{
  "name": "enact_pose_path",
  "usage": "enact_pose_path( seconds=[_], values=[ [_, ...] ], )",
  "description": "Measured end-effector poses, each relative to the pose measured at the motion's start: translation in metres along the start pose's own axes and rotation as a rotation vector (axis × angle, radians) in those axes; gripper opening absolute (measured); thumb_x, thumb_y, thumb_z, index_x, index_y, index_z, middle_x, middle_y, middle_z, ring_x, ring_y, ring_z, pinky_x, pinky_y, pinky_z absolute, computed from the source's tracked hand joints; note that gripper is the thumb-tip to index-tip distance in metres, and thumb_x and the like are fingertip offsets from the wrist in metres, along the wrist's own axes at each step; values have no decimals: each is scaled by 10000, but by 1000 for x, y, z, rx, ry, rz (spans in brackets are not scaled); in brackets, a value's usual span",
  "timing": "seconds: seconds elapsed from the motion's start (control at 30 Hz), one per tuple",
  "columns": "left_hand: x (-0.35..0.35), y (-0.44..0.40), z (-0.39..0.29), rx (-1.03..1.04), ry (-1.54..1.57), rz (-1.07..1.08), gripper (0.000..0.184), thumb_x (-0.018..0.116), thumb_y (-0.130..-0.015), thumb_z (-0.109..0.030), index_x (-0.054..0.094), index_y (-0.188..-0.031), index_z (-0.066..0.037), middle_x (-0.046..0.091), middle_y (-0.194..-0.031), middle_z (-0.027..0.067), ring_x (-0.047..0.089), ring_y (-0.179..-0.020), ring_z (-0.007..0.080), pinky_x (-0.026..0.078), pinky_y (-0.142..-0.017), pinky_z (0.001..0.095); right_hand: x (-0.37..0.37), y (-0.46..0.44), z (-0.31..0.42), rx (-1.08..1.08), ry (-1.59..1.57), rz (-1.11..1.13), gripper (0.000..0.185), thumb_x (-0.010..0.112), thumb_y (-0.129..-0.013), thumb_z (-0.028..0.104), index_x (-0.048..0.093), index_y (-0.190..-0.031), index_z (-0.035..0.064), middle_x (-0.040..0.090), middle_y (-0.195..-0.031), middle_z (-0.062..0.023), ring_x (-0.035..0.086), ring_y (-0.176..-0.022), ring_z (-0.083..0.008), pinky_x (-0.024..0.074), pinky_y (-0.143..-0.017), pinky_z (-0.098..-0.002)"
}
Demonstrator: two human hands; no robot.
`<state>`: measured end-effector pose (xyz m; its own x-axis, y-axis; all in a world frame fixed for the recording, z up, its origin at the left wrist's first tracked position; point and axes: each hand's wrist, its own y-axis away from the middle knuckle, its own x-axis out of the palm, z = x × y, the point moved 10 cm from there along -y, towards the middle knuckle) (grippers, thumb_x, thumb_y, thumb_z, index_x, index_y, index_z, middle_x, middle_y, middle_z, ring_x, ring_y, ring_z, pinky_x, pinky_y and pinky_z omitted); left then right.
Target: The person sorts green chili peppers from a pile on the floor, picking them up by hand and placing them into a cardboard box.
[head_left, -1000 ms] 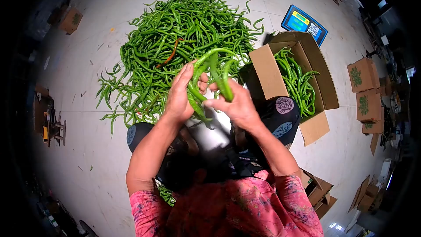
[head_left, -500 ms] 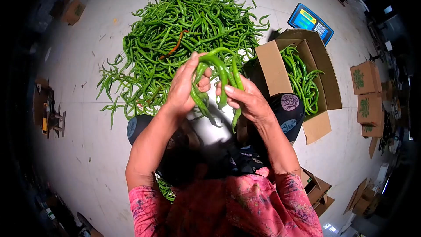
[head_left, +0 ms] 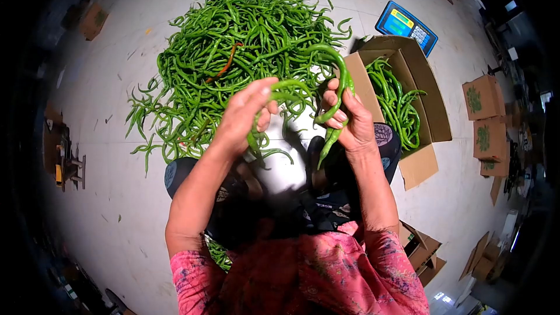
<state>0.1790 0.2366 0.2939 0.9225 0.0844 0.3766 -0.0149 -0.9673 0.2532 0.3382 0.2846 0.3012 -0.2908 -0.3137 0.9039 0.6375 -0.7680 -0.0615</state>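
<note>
Long green chili peppers lie heaped in a big pile (head_left: 233, 41) on the floor in front of me, with one reddish pepper (head_left: 226, 64) among them. My left hand (head_left: 246, 114) is closed around a few green chili peppers (head_left: 290, 88), whose curved ends stick out to the right and below. My right hand (head_left: 353, 118) grips curved green chili peppers (head_left: 339, 76), one arching up and others hanging below the fingers. Just right of that hand stands an open cardboard box (head_left: 431, 87) with green chili peppers (head_left: 394, 102) inside.
Behind the box is a blue scale display (head_left: 406, 27) with a keypad. Printed cardboard boxes (head_left: 489, 134) are stacked at the far right. More cardboard (head_left: 421, 254) lies by my right side, and some peppers (head_left: 219, 254) show beside my left hip.
My hands have moved apart: the right went right and slightly up with its peppers, toward the box. The left keeps its peppers and has shifted slightly left. The view has shifted a little.
</note>
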Motion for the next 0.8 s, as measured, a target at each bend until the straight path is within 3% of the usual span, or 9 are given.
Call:
enact_pose_path(
  seconds=[0.07,0.17,0.3,0.4,0.47,0.53,0.6,0.7,0.8],
  values=[
    [-5,-2,-2,-10,202,-13,440,455,-1007,-243,422,-1373,-1,556,-773,58,381,-499,56,336,-458,203,-7,3,0,-2,90,-74,240,565,-958,198,553,-1099,5,566,-873,-60,417,-606,-64,374,-524,-194],
    [-4,-2,-11,72,213,-29,441,426,-1013,-260,420,-1372,-4,558,-768,66,363,-479,61,319,-448,204,-18,4,-4,11,199,-167,213,562,-958,222,550,-1041,26,584,-812,-48,466,-636,-116,411,-595,-238],
    [-9,-6,-11,101,386,-12,431,439,-1004,-242,419,-1366,-8,556,-766,54,356,-482,61,315,-445,201,-30,8,-11,4,375,-244,211,567,-956,240,545,-1010,37,579,-803,-33,483,-655,-110,415,-595,-230],
    [-21,-14,-5,81,583,-16,378,459,-999,-221,453,-1322,-25,534,-764,41,356,-505,65,320,-454,201,-29,19,-35,-15,785,-279,215,575,-956,258,561,-959,44,560,-806,-16,500,-742,-104,410,-706,-247],
    [-25,-16,-3,85,630,-43,326,463,-999,-209,480,-1277,-39,524,-771,43,365,-525,72,328,-467,202,-26,28,-68,113,788,-282,194,603,-941,238,588,-964,46,547,-821,10,498,-788,-88,400,-751,-242],
    [-28,-17,-2,99,623,-64,300,463,-999,-201,490,-1255,-48,521,-783,49,373,-536,77,332,-475,204,-26,34,-98,253,824,-265,198,675,-893,213,603,-987,54,561,-828,26,507,-759,-66,425,-685,-234],
    [-30,-17,-1,107,621,-82,283,466,-997,-194,496,-1241,-53,519,-789,52,377,-542,80,335,-479,206,9,31,-95,-14,1192,-95,252,756,-819,137,582,-967,31,581,-795,10,509,-708,-65,442,-624,-250],
    [-34,-17,-1,116,627,-97,282,474,-991,-185,494,-1243,-58,518,-795,55,381,-548,83,337,-482,209,17,27,-101,-15,1261,-93,278,796,-764,66,592,-948,18,599,-804,11,522,-708,-56,456,-612,-260],
    [-34,-15,-3,130,632,-80,308,482,-985,-173,476,-1271,-60,519,-809,56,391,-565,88,349,-498,214,6,25,-112,167,1081,-149,201,759,-807,80,602,-916,17,591,-791,29,523,-700,-59,458,-614,-255]
  ],
)
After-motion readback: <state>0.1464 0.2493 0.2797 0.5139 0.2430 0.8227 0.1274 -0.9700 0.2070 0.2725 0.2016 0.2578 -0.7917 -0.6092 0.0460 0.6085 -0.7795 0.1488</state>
